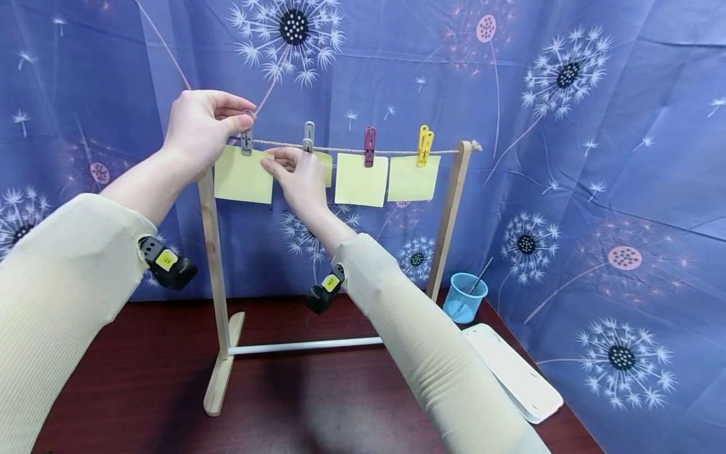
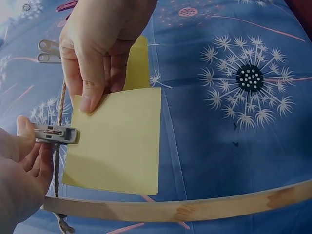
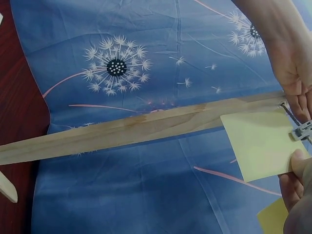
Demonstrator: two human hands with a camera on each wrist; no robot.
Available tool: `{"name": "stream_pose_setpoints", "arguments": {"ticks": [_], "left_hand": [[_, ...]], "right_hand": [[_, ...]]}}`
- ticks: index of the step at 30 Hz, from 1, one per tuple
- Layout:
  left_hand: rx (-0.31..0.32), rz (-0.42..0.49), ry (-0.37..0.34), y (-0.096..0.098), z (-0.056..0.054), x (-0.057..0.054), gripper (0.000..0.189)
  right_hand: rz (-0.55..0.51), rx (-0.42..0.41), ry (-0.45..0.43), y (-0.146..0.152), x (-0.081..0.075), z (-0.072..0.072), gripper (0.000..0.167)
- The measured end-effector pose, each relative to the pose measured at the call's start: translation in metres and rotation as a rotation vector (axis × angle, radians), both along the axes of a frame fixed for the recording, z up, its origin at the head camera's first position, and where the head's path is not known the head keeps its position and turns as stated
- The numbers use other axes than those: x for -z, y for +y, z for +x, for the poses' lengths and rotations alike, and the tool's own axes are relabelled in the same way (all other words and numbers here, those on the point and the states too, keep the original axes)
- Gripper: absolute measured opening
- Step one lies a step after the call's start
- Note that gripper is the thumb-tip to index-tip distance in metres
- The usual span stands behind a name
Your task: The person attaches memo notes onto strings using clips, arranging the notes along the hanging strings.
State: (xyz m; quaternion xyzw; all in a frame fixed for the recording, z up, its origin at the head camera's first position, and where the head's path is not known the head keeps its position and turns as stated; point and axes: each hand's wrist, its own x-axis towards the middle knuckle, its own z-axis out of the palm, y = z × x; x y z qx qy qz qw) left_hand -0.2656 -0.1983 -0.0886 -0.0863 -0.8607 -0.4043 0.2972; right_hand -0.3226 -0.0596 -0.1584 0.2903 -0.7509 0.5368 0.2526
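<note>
My left hand [image 1: 198, 129] pinches a grey clothespin [image 1: 246, 140] at the left end of a thin rope [image 1: 346, 151]. Its lower jaws sit over the top edge of a yellow paper square [image 1: 244, 180], seen close up in the left wrist view. With thumb and fingers, my right hand [image 1: 300, 176] pinches that same paper near its upper right corner. Behind the right hand hangs another yellow paper [image 1: 326, 167], mostly hidden, under a second grey clothespin [image 1: 309, 135]. Farther right, a purple clothespin [image 1: 370, 145] and a yellow clothespin [image 1: 425, 145] each hold a paper square on the rope.
The rope is strung between two wooden posts [image 1: 450, 221], joined low down by a white bar [image 1: 306, 346]. On the dark red table [image 1: 317, 403], a blue mesh cup [image 1: 465, 299] with a thin stick and a white tray [image 1: 510, 369] stand at the right. A blue patterned curtain [image 1: 652, 157] hangs behind.
</note>
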Motion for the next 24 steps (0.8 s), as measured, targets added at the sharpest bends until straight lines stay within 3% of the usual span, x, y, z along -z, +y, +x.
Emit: {"name": "stream_pose_setpoints", "arguments": {"ticks": [9,24], "left_hand": [[0.011,-0.016,-0.030,-0.0011,0.0005,0.0009,0.038],[0.035,-0.031,-0.045,-0.0044,0.0003,0.0013,0.041]], "right_hand": [[-0.021,0.003,0.043,-0.0010,-0.0003,0.0009,0.020],[-0.044,-0.018,0.035,-0.0015,-0.0001,0.0025,0.021]]}}
